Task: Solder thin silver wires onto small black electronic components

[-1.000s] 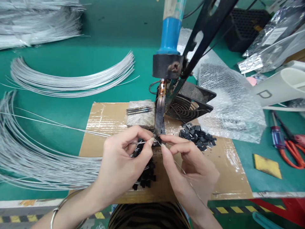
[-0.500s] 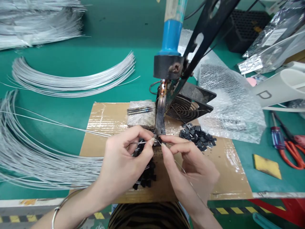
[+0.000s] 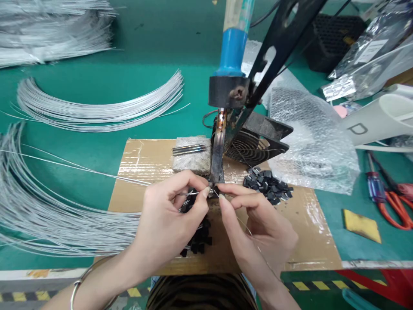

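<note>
My left hand (image 3: 167, 219) pinches the end of a thin grey wire (image 3: 97, 173) that runs off to the left. My right hand (image 3: 258, 224) pinches a thin strand of solder wire (image 3: 240, 221) that trails back over its palm. Both fingertips meet just under the tip of a mounted soldering iron (image 3: 217, 150) with a blue handle (image 3: 231, 51). A small black part (image 3: 215, 190) sits between the fingertips at the tip. A heap of black parts (image 3: 196, 241) lies under my left hand on the cardboard sheet (image 3: 303, 224).
A second pile of black parts (image 3: 267, 184) lies right of the iron, beside a small black fan (image 3: 254, 142) and bubble wrap (image 3: 309, 137). Curved bundles of grey wires (image 3: 97, 107) cover the green bench at left. Scissors and a screwdriver (image 3: 387, 193) lie at right.
</note>
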Tool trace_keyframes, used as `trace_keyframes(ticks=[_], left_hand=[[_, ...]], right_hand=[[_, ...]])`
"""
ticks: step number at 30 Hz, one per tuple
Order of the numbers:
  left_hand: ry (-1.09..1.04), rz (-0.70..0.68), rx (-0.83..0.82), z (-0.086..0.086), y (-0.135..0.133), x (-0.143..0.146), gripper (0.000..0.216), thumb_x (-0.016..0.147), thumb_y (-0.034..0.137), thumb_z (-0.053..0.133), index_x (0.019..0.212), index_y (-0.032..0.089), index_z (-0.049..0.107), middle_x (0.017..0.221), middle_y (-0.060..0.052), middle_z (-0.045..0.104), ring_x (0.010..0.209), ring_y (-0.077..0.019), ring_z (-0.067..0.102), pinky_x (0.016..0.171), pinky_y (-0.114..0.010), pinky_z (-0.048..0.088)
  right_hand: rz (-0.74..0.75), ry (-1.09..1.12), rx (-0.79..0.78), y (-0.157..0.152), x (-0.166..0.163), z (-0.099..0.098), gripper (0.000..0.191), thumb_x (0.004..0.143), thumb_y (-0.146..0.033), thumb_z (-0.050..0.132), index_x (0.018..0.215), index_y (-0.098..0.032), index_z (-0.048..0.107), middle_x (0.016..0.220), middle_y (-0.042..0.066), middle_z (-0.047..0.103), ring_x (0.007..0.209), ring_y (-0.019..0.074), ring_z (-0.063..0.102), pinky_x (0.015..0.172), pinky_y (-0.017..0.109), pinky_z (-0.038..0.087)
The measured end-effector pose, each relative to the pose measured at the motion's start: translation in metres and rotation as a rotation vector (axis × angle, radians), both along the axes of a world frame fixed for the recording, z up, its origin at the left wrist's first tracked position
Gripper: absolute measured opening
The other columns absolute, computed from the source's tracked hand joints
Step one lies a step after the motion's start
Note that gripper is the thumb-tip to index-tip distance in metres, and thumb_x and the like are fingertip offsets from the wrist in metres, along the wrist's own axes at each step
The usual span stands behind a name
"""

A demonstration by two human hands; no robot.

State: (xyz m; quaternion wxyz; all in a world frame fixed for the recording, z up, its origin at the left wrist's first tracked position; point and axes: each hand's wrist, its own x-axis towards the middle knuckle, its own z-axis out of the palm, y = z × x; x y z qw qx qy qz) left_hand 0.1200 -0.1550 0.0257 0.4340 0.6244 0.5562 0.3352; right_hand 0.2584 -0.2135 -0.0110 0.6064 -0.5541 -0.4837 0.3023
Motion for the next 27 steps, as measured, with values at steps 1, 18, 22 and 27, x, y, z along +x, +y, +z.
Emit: trace_keyframes(ticks=[1,18,22,27], left_hand=[[0.003,0.003,-0.003,-0.0007,-0.0001,-0.0002,0.011,0.086,0.019,0.065,0.076,0.02,0.07,0.077,-0.002,0.075,0.065,-0.0139,0.067,0.055,-0.022,0.05],[-0.01,0.0,0.027,-0.0007,-0.0022,-0.0008,0.011,0.086,0.018,0.066,0.076,0.021,0.071,0.079,0.0,0.077,0.073,-0.015,0.072,0.059,-0.021,0.053],[-0.014,0.004,0.03,-0.0012,-0.0032,-0.0011,0.011,0.086,0.018,0.066,0.076,0.021,0.071,0.079,-0.001,0.077,0.075,-0.0157,0.072,0.059,-0.022,0.053],[-0.004,0.01,-0.009,-0.0019,-0.0022,-0.0002,0.011,0.085,0.018,0.066,0.075,0.021,0.07,0.077,-0.001,0.077,0.067,-0.0141,0.069,0.054,-0.022,0.051]], right_hand=[[0.0,-0.002,0.001,0.0,0.0,-0.0004,0.022,0.089,-0.001,0.074,0.089,-0.022,0.07,0.111,0.003,0.081,0.103,0.0176,0.078,0.095,0.03,0.059],[-0.033,-0.068,0.032,0.0009,-0.0014,-0.0015,0.021,0.087,0.0,0.075,0.09,-0.021,0.072,0.107,0.002,0.082,0.097,0.0162,0.079,0.091,0.029,0.06],[-0.023,-0.041,0.039,0.0007,-0.0014,-0.001,0.021,0.087,0.0,0.075,0.089,-0.021,0.072,0.108,0.002,0.082,0.099,0.0161,0.079,0.093,0.029,0.06],[-0.027,-0.07,0.014,0.0005,-0.0006,-0.0009,0.02,0.087,-0.002,0.075,0.088,-0.021,0.071,0.108,0.002,0.082,0.097,0.0153,0.079,0.09,0.027,0.06]])
